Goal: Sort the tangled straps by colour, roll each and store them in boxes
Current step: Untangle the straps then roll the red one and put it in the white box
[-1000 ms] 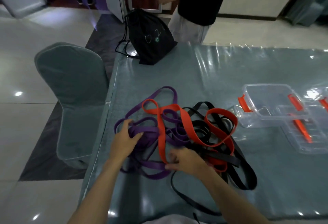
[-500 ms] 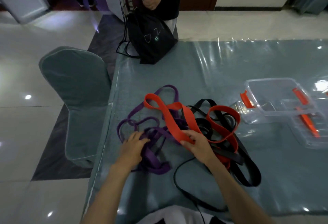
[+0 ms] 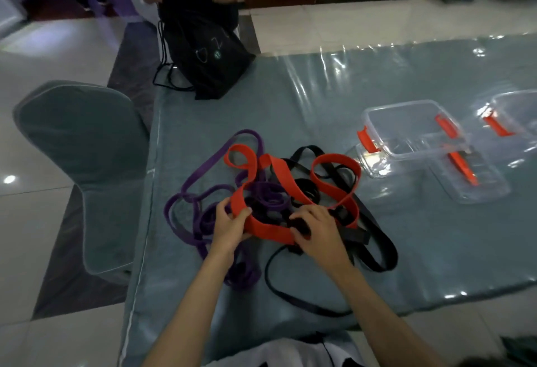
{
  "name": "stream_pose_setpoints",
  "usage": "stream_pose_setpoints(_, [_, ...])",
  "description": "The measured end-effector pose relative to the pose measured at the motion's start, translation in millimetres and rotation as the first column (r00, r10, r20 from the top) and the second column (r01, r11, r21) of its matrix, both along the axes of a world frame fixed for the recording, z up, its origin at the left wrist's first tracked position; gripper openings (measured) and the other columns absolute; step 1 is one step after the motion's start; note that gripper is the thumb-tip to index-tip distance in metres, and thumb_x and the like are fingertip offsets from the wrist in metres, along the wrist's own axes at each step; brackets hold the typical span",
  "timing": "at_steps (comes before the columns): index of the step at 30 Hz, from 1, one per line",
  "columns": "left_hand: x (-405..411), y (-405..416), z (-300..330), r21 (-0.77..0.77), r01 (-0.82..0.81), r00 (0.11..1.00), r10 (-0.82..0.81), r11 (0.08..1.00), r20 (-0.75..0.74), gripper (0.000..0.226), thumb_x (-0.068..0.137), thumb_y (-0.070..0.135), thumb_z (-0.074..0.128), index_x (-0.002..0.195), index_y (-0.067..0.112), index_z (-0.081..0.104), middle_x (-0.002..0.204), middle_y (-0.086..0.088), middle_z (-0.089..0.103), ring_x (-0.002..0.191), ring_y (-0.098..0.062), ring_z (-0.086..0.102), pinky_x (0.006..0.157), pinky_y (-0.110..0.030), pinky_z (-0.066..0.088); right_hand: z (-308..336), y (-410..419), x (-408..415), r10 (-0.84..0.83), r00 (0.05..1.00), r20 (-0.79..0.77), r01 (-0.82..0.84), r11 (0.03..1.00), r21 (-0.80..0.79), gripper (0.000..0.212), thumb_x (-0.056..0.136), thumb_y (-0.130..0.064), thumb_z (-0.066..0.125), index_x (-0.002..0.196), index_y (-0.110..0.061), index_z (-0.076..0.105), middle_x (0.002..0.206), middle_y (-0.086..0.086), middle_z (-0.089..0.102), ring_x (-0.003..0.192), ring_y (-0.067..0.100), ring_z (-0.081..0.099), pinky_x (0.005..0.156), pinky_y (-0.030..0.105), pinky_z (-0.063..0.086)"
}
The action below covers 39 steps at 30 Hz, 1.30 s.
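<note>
A tangle of straps lies on the table near its front left. A wide red strap (image 3: 283,176) loops over purple straps (image 3: 191,201) on the left and black straps (image 3: 374,253) on the right. My left hand (image 3: 229,225) pinches the near loop of the red strap at its left bend. My right hand (image 3: 316,230) grips the same red loop at its right end, over some black strap. Clear plastic boxes with red clips (image 3: 406,131) stand open to the right of the pile.
The table (image 3: 319,90) has a teal cloth under glossy plastic. A black drawstring bag (image 3: 209,61) sits at its far left corner, with a person standing behind it. A covered grey chair (image 3: 84,157) stands at the left. Another clear box (image 3: 517,116) is at the far right.
My left hand left the purple straps and took the red strap. My right hand slid along the red strap toward me; its near loop now lies between both hands.
</note>
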<state>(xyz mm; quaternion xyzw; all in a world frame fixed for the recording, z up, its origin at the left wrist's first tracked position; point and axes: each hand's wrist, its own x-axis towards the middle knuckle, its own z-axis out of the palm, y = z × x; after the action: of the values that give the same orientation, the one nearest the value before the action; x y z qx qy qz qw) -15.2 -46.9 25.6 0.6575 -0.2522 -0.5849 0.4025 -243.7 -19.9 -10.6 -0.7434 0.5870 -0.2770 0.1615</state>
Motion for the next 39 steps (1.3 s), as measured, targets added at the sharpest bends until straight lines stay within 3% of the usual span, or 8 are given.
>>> stream_pose_setpoints(3, [4, 1, -6, -0.035, -0.068, 0.997, 0.069, 0.997, 0.035, 0.065, 0.094, 0.018, 0.076, 0.147, 0.024, 0.039, 0.124, -0.003, 0.066, 0.105, -0.022, 0.069, 0.078, -0.041, 0.062, -17, 13, -48, -0.312, 0.932, -0.186, 0.334, 0.937, 0.100, 0.050, 0.077, -0.027, 0.086, 0.123, -0.025, 0.067, 0.128, 0.005, 0.060, 0.123, 0.034, 0.055, 0.095, 0.055, 0.051])
stream_pose_setpoints(8, [6, 9, -13, -0.040, 0.021, 0.989, -0.015, 0.999, 0.147, 0.086, 0.084, 0.000, 0.080, 0.154, 0.022, 0.035, 0.116, -0.004, 0.064, 0.111, -0.029, 0.068, 0.098, -0.053, 0.058, -27, 27, -93, -0.382, 0.886, -0.264, 0.419, 0.902, 0.100, 0.048, 0.071, -0.022, 0.089, 0.116, -0.023, 0.074, 0.126, 0.009, 0.063, 0.114, 0.040, 0.060, 0.089, 0.049, 0.053])
stream_pose_setpoints(13, [6, 18, -11, -0.051, 0.090, 0.953, -0.071, 0.995, 0.293, 0.079, 0.086, 0.007, 0.073, 0.153, 0.026, 0.035, 0.128, -0.009, 0.062, 0.113, -0.029, 0.066, 0.100, -0.051, 0.057, -12, 22, -105, -0.525, 0.848, -0.070, 0.528, 0.828, 0.190, 0.034, 0.074, -0.033, 0.092, 0.103, -0.021, 0.079, 0.102, 0.008, 0.071, 0.092, 0.030, 0.068, 0.076, 0.035, 0.055])
stream_pose_setpoints(17, [5, 23, -5, -0.076, 0.152, 0.950, -0.124, 0.985, 0.288, 0.073, 0.089, 0.005, 0.069, 0.151, 0.026, 0.039, 0.120, -0.005, 0.063, 0.107, -0.027, 0.067, 0.096, -0.048, 0.058, 13, 12, -92, -0.554, 0.813, 0.180, 0.505, 0.824, 0.258, 0.028, 0.082, -0.046, 0.085, 0.095, -0.023, 0.074, 0.080, -0.003, 0.072, 0.073, 0.013, 0.069, 0.060, 0.027, 0.049])
stream_pose_setpoints(21, [5, 27, 1, -0.122, 0.126, 0.974, -0.099, 0.984, 0.204, 0.069, 0.088, 0.005, 0.070, 0.146, 0.033, 0.044, 0.119, 0.010, 0.061, 0.108, -0.018, 0.067, 0.096, -0.050, 0.060, 34, 0, -67, -0.520, 0.799, 0.301, 0.497, 0.854, 0.156, 0.030, 0.085, -0.040, 0.085, 0.087, -0.027, 0.058, 0.078, -0.004, 0.065, 0.070, 0.013, 0.064, 0.061, 0.030, 0.051])
stream_pose_setpoints(27, [8, 32, 1, -0.111, 0.095, 0.987, -0.079, 0.989, 0.137, 0.070, 0.089, 0.001, 0.069, 0.147, 0.031, 0.044, 0.113, 0.010, 0.063, 0.099, -0.024, 0.070, 0.089, -0.055, 0.062, 5, 0, -34, -0.363, 0.932, 0.005, 0.357, 0.920, 0.162, 0.024, 0.080, -0.018, 0.086, 0.098, -0.028, 0.073, 0.126, 0.000, 0.058, 0.123, 0.028, 0.055, 0.098, 0.047, 0.052])
stream_pose_setpoints(32, [9, 39, -2, -0.099, 0.093, 0.985, -0.077, 0.991, 0.154, 0.070, 0.088, 0.001, 0.070, 0.146, 0.030, 0.045, 0.110, 0.011, 0.062, 0.103, -0.025, 0.070, 0.091, -0.054, 0.061, -4, 5, 6, -0.327, 0.924, -0.198, 0.355, 0.926, 0.127, 0.062, 0.078, -0.069, 0.074, 0.117, -0.027, 0.054, 0.107, -0.007, 0.067, 0.104, 0.019, 0.066, 0.090, 0.048, 0.050])
stream_pose_setpoints(39, [6, 43, 0, -0.099, 0.139, 0.975, -0.119, 0.985, 0.186, 0.073, 0.087, 0.002, 0.071, 0.147, 0.034, 0.043, 0.119, 0.017, 0.060, 0.108, -0.017, 0.067, 0.096, -0.052, 0.060, -2, -6, 28, -0.271, 0.910, -0.315, 0.360, 0.892, 0.274, 0.077, 0.068, -0.073, 0.080, 0.115, -0.028, 0.039, 0.093, -0.008, 0.068, 0.099, 0.019, 0.066, 0.093, 0.048, 0.047])
